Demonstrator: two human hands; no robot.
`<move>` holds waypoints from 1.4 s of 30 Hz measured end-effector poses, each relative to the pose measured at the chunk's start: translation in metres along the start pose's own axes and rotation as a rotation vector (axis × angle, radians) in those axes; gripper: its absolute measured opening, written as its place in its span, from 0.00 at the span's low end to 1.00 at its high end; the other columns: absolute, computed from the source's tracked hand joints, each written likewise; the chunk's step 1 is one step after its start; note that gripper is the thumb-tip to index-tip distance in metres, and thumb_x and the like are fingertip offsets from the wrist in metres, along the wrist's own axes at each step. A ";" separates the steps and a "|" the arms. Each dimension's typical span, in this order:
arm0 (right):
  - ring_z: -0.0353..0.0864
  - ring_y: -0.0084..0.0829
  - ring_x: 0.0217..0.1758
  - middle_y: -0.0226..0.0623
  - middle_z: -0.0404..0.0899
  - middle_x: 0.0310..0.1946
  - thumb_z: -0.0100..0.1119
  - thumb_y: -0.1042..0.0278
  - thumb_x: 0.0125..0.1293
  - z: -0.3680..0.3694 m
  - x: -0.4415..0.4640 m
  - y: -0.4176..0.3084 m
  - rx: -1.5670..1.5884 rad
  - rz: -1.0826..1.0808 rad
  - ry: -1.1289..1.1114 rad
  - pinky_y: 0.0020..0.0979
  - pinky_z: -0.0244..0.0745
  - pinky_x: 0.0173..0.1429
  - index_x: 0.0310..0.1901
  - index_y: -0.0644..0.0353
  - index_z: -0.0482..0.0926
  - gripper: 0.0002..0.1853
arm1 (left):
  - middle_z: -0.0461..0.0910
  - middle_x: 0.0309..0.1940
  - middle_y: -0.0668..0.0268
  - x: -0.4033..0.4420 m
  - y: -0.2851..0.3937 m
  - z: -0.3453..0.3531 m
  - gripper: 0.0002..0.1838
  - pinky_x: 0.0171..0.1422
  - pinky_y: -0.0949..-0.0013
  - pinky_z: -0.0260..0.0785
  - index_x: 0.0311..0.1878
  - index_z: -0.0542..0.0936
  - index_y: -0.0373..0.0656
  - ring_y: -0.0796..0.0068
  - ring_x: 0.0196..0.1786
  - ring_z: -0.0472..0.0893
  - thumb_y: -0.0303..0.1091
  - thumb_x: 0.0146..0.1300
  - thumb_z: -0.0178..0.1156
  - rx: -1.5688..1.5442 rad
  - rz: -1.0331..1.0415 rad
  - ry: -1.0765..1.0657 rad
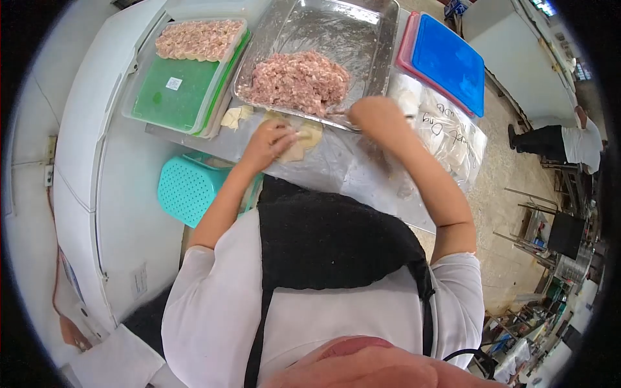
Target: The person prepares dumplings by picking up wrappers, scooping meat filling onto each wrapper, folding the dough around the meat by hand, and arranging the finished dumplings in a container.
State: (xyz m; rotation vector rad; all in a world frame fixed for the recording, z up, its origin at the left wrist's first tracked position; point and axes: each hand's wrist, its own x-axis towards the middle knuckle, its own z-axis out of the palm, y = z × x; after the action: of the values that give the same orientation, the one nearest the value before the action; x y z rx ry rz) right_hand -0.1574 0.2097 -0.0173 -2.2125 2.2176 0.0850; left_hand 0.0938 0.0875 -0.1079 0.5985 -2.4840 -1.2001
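My left hand (266, 146) is closed, its fingers curled on a pale yellow dough wrapper (294, 152) at the near edge of the metal tray. Another round wrapper (312, 134) lies just beyond those fingers, and a few loose wrappers (236, 116) rest to the left. In the metal tray (372, 39) sits a large mound of raw minced meat (301, 81). My right hand (376, 116) is closed at the tray's near right corner, beside the meat. Its fingertips are blurred, so whatever it grips is hard to make out.
At the left stands a clear plastic container (169, 97) with a green base and rows of filled pieces (197, 40). Blue lid (448, 61) and labelled plastic bags (446, 129) are on the right. A turquoise basket (187, 187) hangs below the table edge. Another person (579, 143) stands far right.
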 end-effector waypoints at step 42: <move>0.84 0.41 0.34 0.47 0.81 0.27 0.52 0.60 0.67 0.011 0.101 -0.115 0.233 0.222 0.023 0.40 0.76 0.36 0.31 0.65 0.82 0.16 | 0.81 0.47 0.57 -0.016 -0.062 -0.091 0.13 0.58 0.65 0.69 0.49 0.80 0.38 0.61 0.51 0.80 0.31 0.67 0.51 -0.453 -0.039 -0.084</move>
State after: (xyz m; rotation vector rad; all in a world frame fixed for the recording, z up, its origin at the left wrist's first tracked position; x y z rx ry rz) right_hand -0.0435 0.1095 -0.0361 -1.8564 2.3395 -0.1886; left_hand 0.1634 0.0002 -0.1049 0.4792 -2.1578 -1.7604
